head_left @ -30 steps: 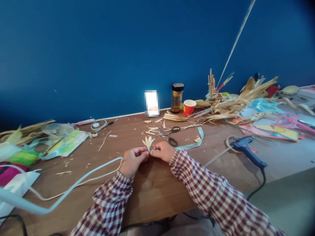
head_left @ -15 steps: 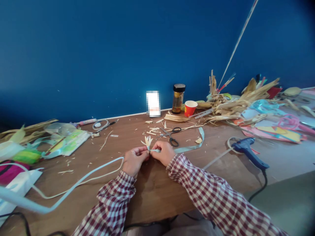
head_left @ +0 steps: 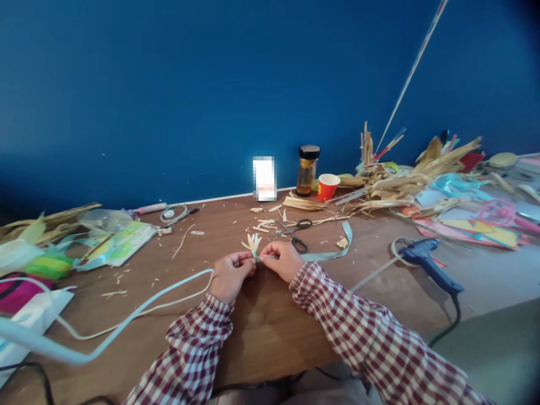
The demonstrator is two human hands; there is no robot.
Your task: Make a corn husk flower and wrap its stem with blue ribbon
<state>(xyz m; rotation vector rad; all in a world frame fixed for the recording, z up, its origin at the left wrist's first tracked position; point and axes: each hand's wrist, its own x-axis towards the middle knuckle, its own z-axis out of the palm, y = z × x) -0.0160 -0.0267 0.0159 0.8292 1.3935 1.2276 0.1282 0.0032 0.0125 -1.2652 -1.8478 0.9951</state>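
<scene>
A small pale flower (head_left: 252, 243) with pointed petals, seemingly of dried husk, stands upright between my hands. My left hand (head_left: 231, 275) pinches its base between thumb and fingers. My right hand (head_left: 282, 260) is closed on a pale green ribbon (head_left: 329, 255) close to that base; the rest of the ribbon runs right across the table and curls up at its end. Just beyond my right hand lie dark-handled scissors (head_left: 300, 233), among cut husk scraps (head_left: 265, 226). My fingers partly hide the flower's base and the near end of the ribbon.
A blue glue gun (head_left: 430, 261) lies to the right with its cord over the edge. At the back stand a lidded bottle (head_left: 307, 171), a red paper cup (head_left: 328, 187) and a bright blurred screen (head_left: 265, 179). Dried husks (head_left: 392, 185) pile up right. A white cable (head_left: 147, 304) crosses the left side.
My right hand has shifted slightly right, its fingertips still by the flower's base. The ribbon's visible part near the fingers looks shorter. The view has moved a little.
</scene>
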